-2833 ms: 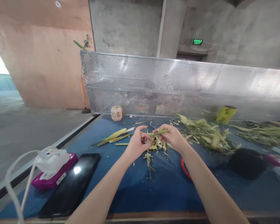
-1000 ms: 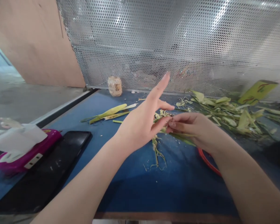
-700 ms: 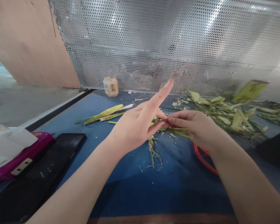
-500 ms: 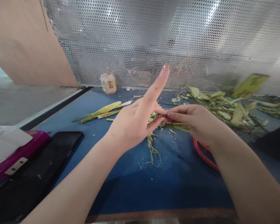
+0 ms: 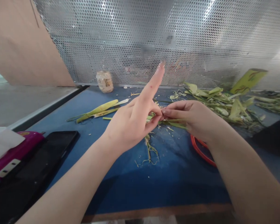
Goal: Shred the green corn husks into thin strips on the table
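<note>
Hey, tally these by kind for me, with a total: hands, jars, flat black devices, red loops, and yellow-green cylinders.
Hands, left hand and right hand: 2
Jar: 1
Flat black device: 1
Red loop, partly hidden: 1
Yellow-green cylinder: 1
Total: 6

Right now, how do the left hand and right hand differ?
The left hand points one finger up; the right hand raises none. The left hand is nearer the pale jar; the right hand is nearer the leafy pile. Both pinch at the green strip.
</note>
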{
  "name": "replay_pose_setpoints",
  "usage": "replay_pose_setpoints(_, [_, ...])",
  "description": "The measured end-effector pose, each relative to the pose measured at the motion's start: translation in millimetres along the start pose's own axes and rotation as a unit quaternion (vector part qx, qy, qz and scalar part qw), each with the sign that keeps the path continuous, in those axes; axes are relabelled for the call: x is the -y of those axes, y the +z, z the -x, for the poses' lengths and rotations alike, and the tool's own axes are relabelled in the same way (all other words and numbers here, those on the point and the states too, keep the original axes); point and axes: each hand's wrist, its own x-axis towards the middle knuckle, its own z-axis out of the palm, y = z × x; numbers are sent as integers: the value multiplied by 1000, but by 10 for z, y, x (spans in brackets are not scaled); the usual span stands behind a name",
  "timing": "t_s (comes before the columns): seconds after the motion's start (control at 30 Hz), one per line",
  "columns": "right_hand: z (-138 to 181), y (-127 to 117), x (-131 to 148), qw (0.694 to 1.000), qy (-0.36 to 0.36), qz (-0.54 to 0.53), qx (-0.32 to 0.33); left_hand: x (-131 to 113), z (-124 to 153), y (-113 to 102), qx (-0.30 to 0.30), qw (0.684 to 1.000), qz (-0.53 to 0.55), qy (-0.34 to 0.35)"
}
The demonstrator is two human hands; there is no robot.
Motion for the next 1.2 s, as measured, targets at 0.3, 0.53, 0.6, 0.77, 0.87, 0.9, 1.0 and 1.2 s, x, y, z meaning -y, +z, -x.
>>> replay_pose_setpoints(0.3, [13, -7, 22, 999, -18, 24, -41, -15, 2, 11, 5, 999, -26, 44])
replay_pose_setpoints(0.53, [33, -6, 46, 998, -33, 31, -39, -28, 8, 33, -8, 997, 71, -1])
replay_pose_setpoints(0.6, [39, -6, 51, 998, -41, 32, -40, -23, 11, 67, -35, 990, 131, -48])
replay_pose_setpoints(0.77, [49, -2, 72, 997, -60, 34, -46, 37, 30, 160, -64, 952, 262, -146])
replay_pose_setpoints(0.87, [63, 11, 108, 996, -58, 46, -52, 61, 47, 167, -10, 930, 317, -184])
replay_pose_setpoints(0.9, [68, 17, 121, 996, -53, 53, -57, 61, 50, 160, 4, 929, 320, -186])
replay_pose_setpoints(1.0, [78, 26, 148, 992, -53, 75, -81, 48, 38, 127, 11, 940, 296, -169])
replay_pose_setpoints(1.2, [99, 24, 153, 984, -90, 127, -88, 23, 7, 92, -2, 952, 269, -149])
